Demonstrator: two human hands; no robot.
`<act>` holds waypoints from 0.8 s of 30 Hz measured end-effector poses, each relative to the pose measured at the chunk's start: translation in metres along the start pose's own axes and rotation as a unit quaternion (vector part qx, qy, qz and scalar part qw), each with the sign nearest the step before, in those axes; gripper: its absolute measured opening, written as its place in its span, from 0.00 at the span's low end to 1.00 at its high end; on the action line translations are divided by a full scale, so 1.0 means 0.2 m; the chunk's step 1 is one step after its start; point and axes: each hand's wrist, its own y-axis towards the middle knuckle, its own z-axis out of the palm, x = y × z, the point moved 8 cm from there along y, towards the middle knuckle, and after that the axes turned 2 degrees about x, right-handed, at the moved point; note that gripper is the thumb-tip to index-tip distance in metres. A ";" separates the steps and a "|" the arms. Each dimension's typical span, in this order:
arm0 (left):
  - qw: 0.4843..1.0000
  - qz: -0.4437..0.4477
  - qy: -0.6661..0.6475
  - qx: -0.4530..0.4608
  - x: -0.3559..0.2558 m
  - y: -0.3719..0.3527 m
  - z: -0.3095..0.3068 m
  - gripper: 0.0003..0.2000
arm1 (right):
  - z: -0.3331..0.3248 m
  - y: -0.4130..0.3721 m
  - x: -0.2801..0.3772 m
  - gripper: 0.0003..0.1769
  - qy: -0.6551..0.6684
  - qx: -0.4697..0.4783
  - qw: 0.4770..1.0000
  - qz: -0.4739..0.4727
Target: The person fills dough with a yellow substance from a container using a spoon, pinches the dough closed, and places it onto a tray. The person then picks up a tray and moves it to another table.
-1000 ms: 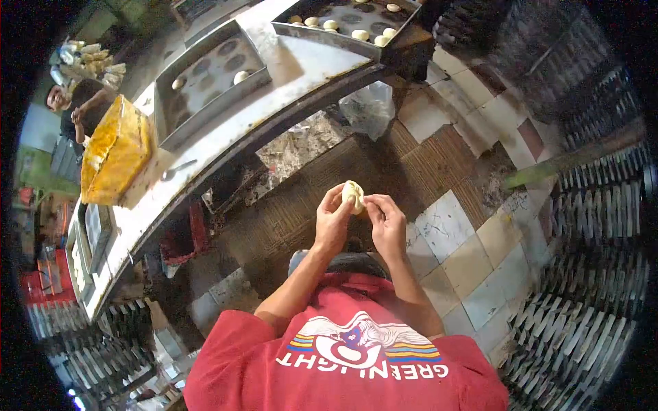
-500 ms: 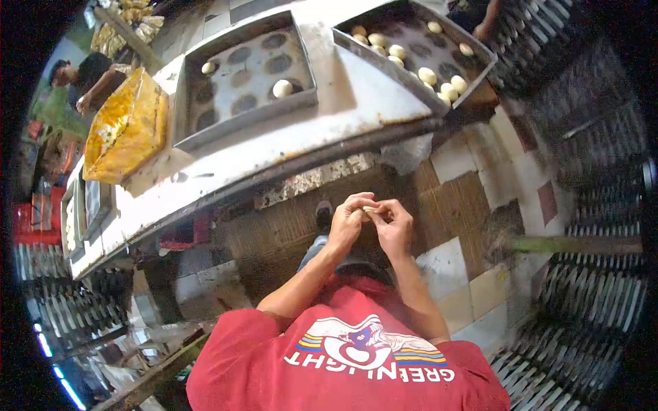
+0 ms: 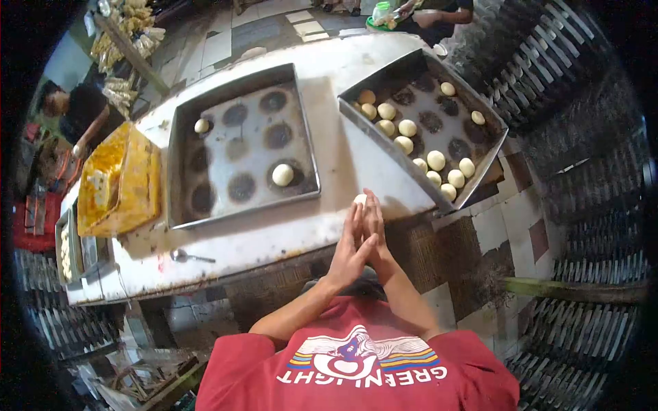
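Observation:
Palm to palm, my left hand (image 3: 348, 257) and my right hand (image 3: 375, 233) are pressed together at the table's front edge. A pale dough ball (image 3: 360, 199) shows between their fingertips, partly covered by the fingers. Beyond them to the left is a square metal tray (image 3: 240, 218) with round dark marks on its bottom. Inside it, one dough ball (image 3: 282, 175) sits near the right side and a smaller one (image 3: 201, 126) near the far left. To the right, a second metal tray (image 3: 387, 169) holds several dough balls (image 3: 435, 161), mostly along its near and left sides.
A yellow container (image 3: 140, 188) stands left on the white table (image 3: 336, 137), and a spoon (image 3: 192, 257) lies near the front edge. At far left, another tray (image 3: 60, 240) holds several pale pieces. One person (image 3: 82, 113) is at left; another person's arm (image 3: 445, 15) shows at top right.
My hands have gone from pinching a bit of dough with the fingers to lying palm to palm around a dough ball. The view has shifted, so the table appears lower.

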 end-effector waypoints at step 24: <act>0.849 -0.090 0.520 0.002 0.58 1.61 0.39 0.09 | 0.01 0.27 -0.13 0.06 -0.266 0.250 0.844 -0.393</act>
